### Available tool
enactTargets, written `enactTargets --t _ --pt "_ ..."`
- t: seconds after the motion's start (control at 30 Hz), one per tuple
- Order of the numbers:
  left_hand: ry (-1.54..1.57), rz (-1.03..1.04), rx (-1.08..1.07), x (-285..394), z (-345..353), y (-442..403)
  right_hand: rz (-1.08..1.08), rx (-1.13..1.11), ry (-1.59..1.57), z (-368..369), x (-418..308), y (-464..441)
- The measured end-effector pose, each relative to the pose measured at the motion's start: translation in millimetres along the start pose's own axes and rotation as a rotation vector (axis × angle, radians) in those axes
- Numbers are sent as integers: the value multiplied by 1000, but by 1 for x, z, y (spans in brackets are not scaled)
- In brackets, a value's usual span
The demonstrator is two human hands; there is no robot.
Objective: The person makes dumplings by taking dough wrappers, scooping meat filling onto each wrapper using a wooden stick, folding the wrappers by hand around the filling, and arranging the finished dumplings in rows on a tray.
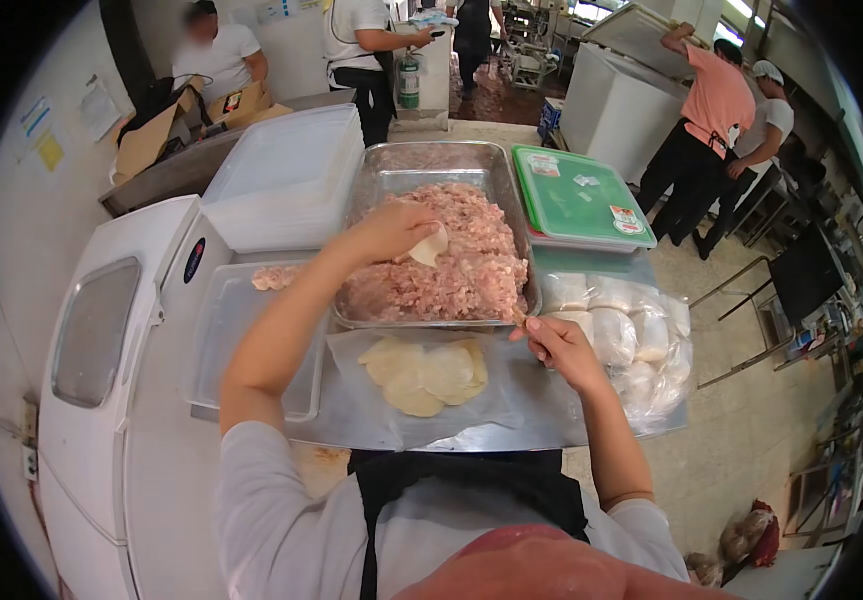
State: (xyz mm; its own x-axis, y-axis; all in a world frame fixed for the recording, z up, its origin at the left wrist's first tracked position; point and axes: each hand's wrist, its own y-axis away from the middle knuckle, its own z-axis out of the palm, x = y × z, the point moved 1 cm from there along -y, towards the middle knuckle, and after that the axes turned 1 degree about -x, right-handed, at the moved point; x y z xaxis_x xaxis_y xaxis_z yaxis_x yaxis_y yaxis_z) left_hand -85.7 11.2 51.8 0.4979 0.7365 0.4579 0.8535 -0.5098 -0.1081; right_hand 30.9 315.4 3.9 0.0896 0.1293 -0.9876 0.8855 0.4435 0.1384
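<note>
My left hand is over a deep metal tray heaped with pinkish ground meat. Its fingers are closed on a thin, pale round dough wrapper. At the tray's near right corner, my right hand grips the short handle of a thin tool; the far end is lost against the meat, so its kind is unclear. More round dough wrappers lie overlapping on a clear plastic sheet in front of the tray.
A clear plastic container sits left, with filled pieces at its far edge. Behind it are stacked translucent containers. A green-lidded box and bagged wrapper stacks stand right. A white freezer borders the left; several people work beyond.
</note>
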Motion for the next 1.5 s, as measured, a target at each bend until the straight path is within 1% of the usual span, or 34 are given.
enactTargets --t 0.03,0.13,0.23,0.33,0.43,0.53,0.63,0.7,0.77,0.83,0.93,1.03,1.13,1.23,1.33,1.5 --pt "45 -2 -19 2 -1 2 2 0 6 1 -1 0" --pt "13 -15 -60 -4 -2 3 -37 -29 23 3 -1 -3" --pt "103 87 -39 -16 -1 4 -32 -29 19 4 0 -7" --pt "65 179 -33 -28 1 -2 -29 -29 43 4 -1 -5" --pt "27 36 -242 -26 -4 -9 -21 -27 39 1 1 -5" --pt "-93 73 -315 -21 -8 -26 -12 -30 7 -4 3 -4" --pt "-196 34 -248 -9 -23 -50 -48 -4 23 -8 8 -5" --pt "-503 -35 -145 -3 -48 -81 -35 -9 2 -9 6 -4" --pt "-208 325 686 -8 -73 -93 -27 -9 -5 -9 1 -4" --pt "-129 432 1038 17 -104 -89 -25 3 -14 -9 -2 -3" --pt "-79 410 938 39 -108 -61 -38 -1 -14 -10 1 -3" --pt "25 269 584 30 -82 -45 -9 -15 -10 -9 1 -6" --pt "107 39 237 7 -64 -42 -48 -39 22 -6 5 -10" --pt "36 130 246 -9 -58 -45 -33 -29 30 -1 4 -10" --pt "-12 190 204 -15 -62 -49 -22 -29 24 0 4 -12" --pt "-79 178 168 -8 -74 -61 0 -14 25 -1 7 -14"
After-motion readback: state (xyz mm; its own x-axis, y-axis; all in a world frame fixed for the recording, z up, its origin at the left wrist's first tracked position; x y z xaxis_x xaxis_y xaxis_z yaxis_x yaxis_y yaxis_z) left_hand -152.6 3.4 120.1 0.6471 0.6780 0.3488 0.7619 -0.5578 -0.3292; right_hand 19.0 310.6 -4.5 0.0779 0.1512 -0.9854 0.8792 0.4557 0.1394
